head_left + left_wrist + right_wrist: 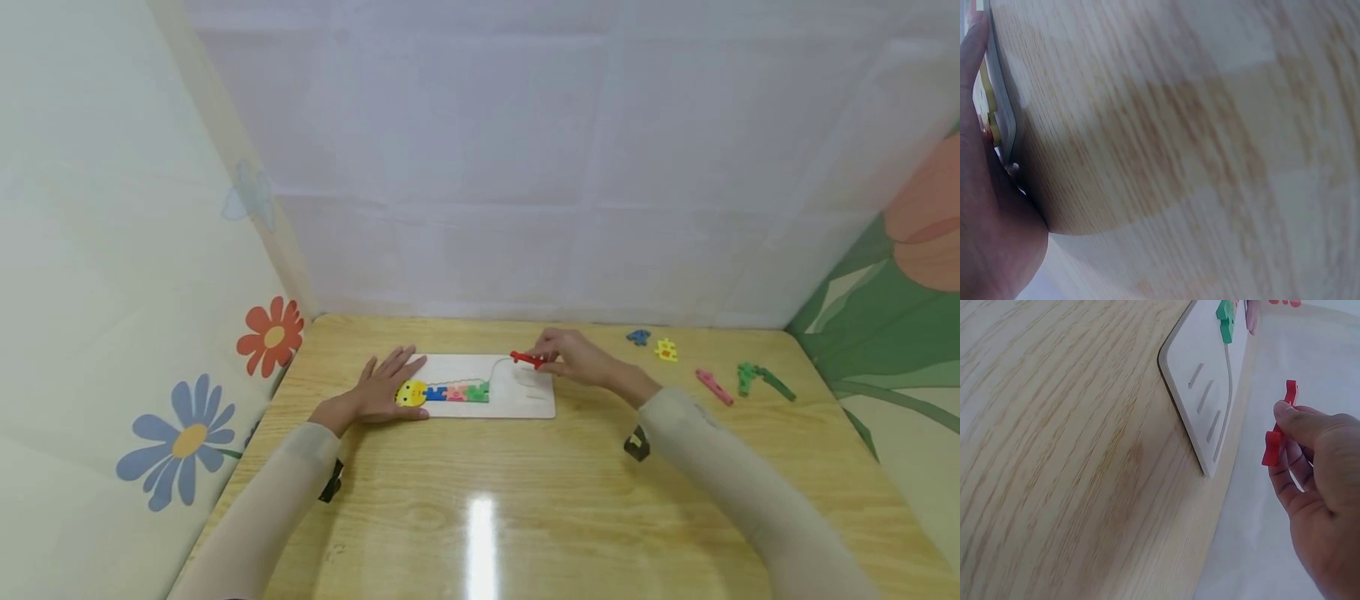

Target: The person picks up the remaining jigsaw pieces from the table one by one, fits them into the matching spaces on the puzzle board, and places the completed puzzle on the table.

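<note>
The right hand (576, 357) pinches the red piece (527, 360), seemingly light, stiff, best gripped mid-length; the left hand (381, 393), spread, rests on the board (453, 367).

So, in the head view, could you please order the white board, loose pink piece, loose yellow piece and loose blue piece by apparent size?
1. White board
2. Loose pink piece
3. Loose yellow piece and loose blue piece: too close to rank

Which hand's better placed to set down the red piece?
Likely the right hand: it pinches the red piece near the unfilled end of the white board; the left hand lies spread at its other end.
</note>
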A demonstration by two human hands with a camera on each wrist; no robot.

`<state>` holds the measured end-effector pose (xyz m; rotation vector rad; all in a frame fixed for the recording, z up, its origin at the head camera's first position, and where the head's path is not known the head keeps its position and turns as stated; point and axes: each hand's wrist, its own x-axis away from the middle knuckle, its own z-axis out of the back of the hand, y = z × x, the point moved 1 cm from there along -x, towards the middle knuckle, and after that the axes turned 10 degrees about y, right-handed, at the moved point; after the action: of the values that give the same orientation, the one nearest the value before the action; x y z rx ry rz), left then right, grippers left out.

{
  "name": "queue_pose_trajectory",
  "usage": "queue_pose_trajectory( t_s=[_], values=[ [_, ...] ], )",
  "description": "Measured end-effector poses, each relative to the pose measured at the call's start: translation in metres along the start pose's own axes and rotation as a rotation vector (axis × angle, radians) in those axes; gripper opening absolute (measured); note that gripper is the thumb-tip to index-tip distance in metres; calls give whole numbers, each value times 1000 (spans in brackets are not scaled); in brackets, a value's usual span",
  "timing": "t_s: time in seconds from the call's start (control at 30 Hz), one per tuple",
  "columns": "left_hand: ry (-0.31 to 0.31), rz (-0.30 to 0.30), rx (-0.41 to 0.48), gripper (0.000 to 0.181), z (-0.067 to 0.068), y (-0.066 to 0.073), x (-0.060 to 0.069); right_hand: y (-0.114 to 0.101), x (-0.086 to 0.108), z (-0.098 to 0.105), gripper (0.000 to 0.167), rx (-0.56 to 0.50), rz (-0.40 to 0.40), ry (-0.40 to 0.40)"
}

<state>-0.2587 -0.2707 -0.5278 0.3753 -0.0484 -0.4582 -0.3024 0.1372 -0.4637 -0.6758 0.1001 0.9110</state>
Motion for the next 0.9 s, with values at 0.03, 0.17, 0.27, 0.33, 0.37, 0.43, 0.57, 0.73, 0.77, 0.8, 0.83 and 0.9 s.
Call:
queue_pose_trajectory(
  t_s=[0.03,0.17,0.27,0.33,0.37,0.43,0.57,0.73,0.77,0.8,0.83,0.9],
  values=[
    [-1,1,-4,112,0,0,0,-1,-1,-1,32,0,4,0],
    [10,-9,8,112,0,-1,1,-4,-5,-4,32,2,20,2],
    [22,-18,20,113,-2,-3,1,-6,-7,-7,34,-4,33,3],
    [24,-18,22,113,-2,-3,1,-7,-9,-8,34,-7,40,2],
    [24,-17,21,113,-2,-3,0,-8,-10,-9,34,-9,44,2],
    [17,-12,13,113,-2,-2,0,-8,-12,-10,34,-10,53,3],
    [2,-4,-3,112,-2,-2,-2,-9,-15,-13,33,-19,63,1],
    [4,-6,7,113,-6,-5,-2,-11,-21,-19,33,-36,84,-1],
    [1,-4,8,113,-6,-6,-2,-11,-22,-20,32,-37,95,0],
    [4,-6,12,113,-6,-6,-1,-12,-23,-21,32,-38,103,2],
    [3,-6,10,114,-7,-6,-1,-13,-24,-22,32,-36,108,4],
    [9,-10,18,113,-5,-5,-1,-14,-26,-24,32,-31,115,6]
  ],
)
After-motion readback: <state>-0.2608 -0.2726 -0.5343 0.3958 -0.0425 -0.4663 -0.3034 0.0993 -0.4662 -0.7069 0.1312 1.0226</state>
